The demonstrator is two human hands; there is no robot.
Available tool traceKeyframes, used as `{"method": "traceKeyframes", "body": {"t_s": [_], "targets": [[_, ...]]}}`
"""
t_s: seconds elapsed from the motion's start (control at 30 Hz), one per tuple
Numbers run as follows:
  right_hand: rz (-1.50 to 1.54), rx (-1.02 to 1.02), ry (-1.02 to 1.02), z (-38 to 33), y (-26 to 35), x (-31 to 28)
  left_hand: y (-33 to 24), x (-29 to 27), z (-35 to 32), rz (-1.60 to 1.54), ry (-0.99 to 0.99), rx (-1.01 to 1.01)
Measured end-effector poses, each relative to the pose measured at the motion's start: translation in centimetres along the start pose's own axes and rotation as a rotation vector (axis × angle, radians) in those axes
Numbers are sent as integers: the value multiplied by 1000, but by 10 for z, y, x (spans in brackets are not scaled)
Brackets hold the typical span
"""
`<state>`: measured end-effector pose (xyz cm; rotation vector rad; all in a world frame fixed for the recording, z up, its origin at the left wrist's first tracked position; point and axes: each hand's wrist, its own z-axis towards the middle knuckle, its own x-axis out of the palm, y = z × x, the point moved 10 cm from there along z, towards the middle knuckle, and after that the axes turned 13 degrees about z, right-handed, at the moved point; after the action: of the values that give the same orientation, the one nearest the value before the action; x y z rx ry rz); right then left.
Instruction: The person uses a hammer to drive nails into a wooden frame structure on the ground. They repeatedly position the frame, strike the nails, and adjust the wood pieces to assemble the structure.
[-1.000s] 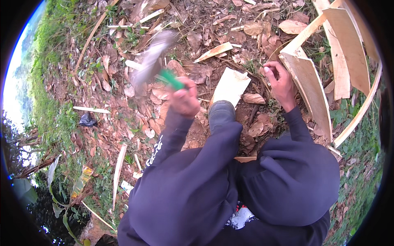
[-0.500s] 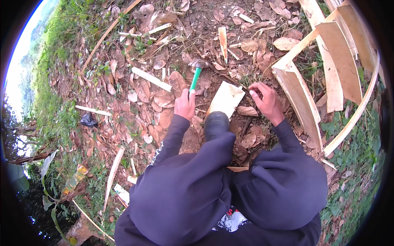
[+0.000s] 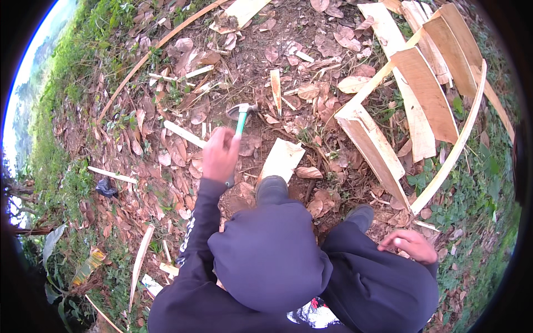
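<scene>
My left hand (image 3: 219,155) is closed around the handle of a hammer (image 3: 242,121). Its green upper handle and metal head show beyond my fingers, and the grip end pokes out below the hand. To the right of it lies a short pale wood piece (image 3: 282,158), its near end against or under the toe of my dark left boot (image 3: 272,190). My right hand (image 3: 413,244) is beside my right knee, fingers loosely stretched and holding nothing. My right boot (image 3: 361,216) is planted between that knee and the wood.
Several curved wooden slats (image 3: 426,100) are joined or stacked at the right, with a long thin strip (image 3: 452,150) bent along them. Dry leaves (image 3: 189,158) and wood offcuts (image 3: 183,133) litter the ground. A dark plastic scrap (image 3: 105,187) lies left, near green plants.
My right hand has drawn back from beside the wood piece to near my right knee. My left hand has shifted its hold on the hammer. The view has turned, and my right boot now shows.
</scene>
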<state>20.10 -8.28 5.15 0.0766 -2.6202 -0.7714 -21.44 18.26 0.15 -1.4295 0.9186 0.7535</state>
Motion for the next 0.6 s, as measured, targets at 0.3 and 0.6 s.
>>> {"method": "traceKeyframes", "body": {"t_s": [0.3,0.6], "targets": [[-389,-260,-458,-136,147,-57,77,-27,-3,-36,-47,-128],[-869,-853,-168,-11,327,137,10,184,155,411,108,-91]]}}
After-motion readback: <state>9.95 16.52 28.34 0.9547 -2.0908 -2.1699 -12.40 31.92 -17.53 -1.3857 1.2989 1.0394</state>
